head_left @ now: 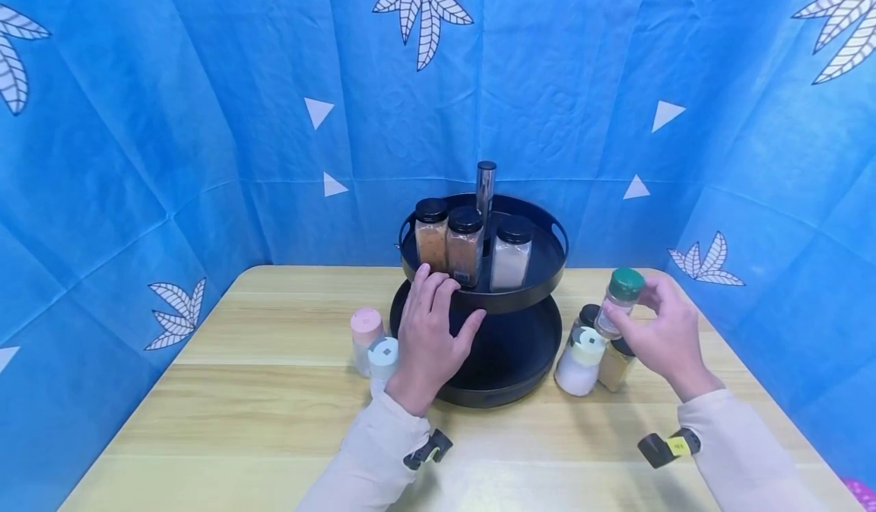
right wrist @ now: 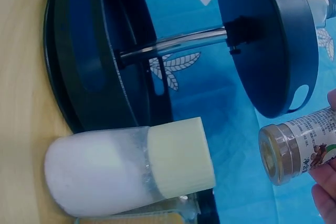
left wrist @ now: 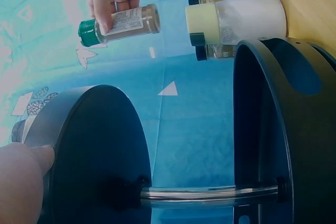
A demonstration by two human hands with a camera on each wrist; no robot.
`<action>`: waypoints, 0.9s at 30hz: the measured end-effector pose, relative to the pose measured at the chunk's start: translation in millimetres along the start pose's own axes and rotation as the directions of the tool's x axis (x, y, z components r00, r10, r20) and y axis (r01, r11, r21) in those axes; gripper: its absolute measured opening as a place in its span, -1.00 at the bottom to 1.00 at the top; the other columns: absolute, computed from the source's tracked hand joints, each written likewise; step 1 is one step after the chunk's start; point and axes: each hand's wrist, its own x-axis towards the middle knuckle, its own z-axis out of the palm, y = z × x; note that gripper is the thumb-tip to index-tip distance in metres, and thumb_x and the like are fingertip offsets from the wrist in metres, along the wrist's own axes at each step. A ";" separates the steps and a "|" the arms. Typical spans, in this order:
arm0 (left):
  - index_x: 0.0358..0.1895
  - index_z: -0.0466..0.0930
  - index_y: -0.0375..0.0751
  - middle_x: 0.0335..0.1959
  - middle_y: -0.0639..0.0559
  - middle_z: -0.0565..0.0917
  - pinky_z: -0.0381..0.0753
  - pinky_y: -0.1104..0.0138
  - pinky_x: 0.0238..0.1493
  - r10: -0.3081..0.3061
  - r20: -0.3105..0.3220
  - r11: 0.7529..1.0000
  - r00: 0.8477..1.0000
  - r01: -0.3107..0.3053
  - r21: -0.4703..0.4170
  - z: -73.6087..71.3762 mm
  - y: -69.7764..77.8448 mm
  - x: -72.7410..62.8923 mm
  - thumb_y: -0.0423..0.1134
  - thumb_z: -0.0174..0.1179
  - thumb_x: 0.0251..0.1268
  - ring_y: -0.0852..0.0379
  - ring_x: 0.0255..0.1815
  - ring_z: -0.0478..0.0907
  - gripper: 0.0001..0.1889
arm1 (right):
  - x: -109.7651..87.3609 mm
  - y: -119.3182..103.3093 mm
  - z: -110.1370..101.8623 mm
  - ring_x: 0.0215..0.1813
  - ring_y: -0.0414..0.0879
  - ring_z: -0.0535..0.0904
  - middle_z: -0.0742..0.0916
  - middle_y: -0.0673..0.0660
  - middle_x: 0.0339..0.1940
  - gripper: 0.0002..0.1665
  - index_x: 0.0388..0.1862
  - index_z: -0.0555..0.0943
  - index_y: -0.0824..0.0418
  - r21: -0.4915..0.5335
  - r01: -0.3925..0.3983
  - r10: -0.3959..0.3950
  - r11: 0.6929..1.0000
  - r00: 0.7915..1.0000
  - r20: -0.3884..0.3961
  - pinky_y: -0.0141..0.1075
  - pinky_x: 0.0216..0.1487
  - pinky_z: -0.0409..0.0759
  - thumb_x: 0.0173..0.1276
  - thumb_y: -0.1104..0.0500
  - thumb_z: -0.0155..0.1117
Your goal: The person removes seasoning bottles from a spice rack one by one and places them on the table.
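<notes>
The right hand [head_left: 669, 331], its grip narrow, pinches a green-capped jar [head_left: 620, 296], cap up, raised near the bottles [head_left: 578, 366] on the surface's [head_left: 260, 390] right. The left hand [head_left: 431, 338], thumb spread wide from the fingers, touches the upper tray's [head_left: 527, 297] near-left rim.

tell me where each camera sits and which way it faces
Head: worn on the head, facing forward and down at the round black two-tier rack; left hand, right hand and pale sleeves show.
Left wrist: on that wrist, looking across the rack toward the green-capped clear cylindrical jar; both hands partly show.
Right wrist: on that wrist, facing the rack and the white-filled, yellow-capped rounded bottle; part of the right hand shows.
Both wrist views share the shiny metal post.
</notes>
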 end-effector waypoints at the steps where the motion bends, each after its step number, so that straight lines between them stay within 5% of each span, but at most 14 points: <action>1: 0.04 0.44 -0.26 0.11 -0.20 0.50 0.22 0.02 0.38 0.001 -0.002 1.000 1.000 -0.001 -0.001 0.0 -0.1 0.0 -0.06 0.42 0.11 -0.16 0.40 0.27 -0.47 | -1.3 -0.1 -0.3 -0.09 -0.22 0.59 0.67 0.21 -0.14 -0.47 0.03 0.49 0.38 -0.006 -0.011 0.011 1.000 1.000 0.008 -0.62 -0.01 0.36 0.12 0.22 0.47; 4: 0.04 0.44 -0.26 0.10 -0.19 0.50 0.21 0.04 0.39 0.000 0.000 1.000 1.000 0.000 -0.003 -0.8 0.1 0.3 -0.07 0.41 0.13 -0.16 0.39 0.27 -0.49 | -4.5 -0.1 -1.4 -0.06 0.14 0.61 0.69 0.31 -0.15 -0.44 0.05 0.46 0.38 -0.017 -0.048 0.049 0.999 0.998 0.037 -0.30 0.05 0.51 0.16 0.16 0.45; 8: 0.03 0.44 -0.27 0.09 -0.19 0.50 0.20 0.05 0.40 0.005 -0.001 1.000 1.000 -0.005 -0.008 -2.4 1.0 1.1 -0.08 0.41 0.13 -0.17 0.38 0.29 -0.50 | -8.0 -0.2 -2.2 -0.06 0.19 0.58 0.69 0.35 -0.13 -0.42 0.08 0.44 0.37 -0.016 -0.090 0.091 0.996 0.994 0.063 0.15 0.03 0.48 0.19 0.13 0.43; 19: 0.03 0.44 -0.27 0.09 -0.19 0.50 0.21 0.04 0.40 0.009 -0.002 1.000 1.000 -0.009 -0.008 -2.7 1.5 1.5 -0.07 0.41 0.12 -0.17 0.38 0.29 -0.49 | -18.9 2.3 -3.9 0.01 0.33 0.56 0.66 0.41 -0.07 -0.42 0.07 0.40 0.40 -0.007 -0.126 0.127 0.992 0.988 0.083 0.21 -0.04 0.39 0.23 0.12 0.41; 22: 0.03 0.44 -0.27 0.09 -0.19 0.50 0.22 0.03 0.39 0.010 -0.004 1.000 1.000 -0.010 -0.008 -2.9 1.9 1.6 -0.07 0.42 0.11 -0.17 0.38 0.29 -0.48 | -21.8 4.1 -3.9 -0.02 0.22 0.58 0.67 0.39 -0.09 -0.44 0.05 0.41 0.40 -0.010 -0.123 0.123 0.992 0.990 0.073 0.19 -0.03 0.40 0.21 0.14 0.42; 27: 0.02 0.45 -0.27 0.09 -0.20 0.51 0.22 0.02 0.39 0.006 -0.005 1.000 1.000 -0.006 -0.009 -3.5 2.4 1.5 -0.07 0.42 0.10 -0.17 0.38 0.29 -0.48 | -26.8 8.7 -3.5 -0.13 -0.42 0.47 0.70 0.33 -0.15 -0.46 0.01 0.44 0.39 -0.015 -0.108 0.109 0.994 0.993 0.049 0.00 -0.06 0.42 0.15 0.19 0.46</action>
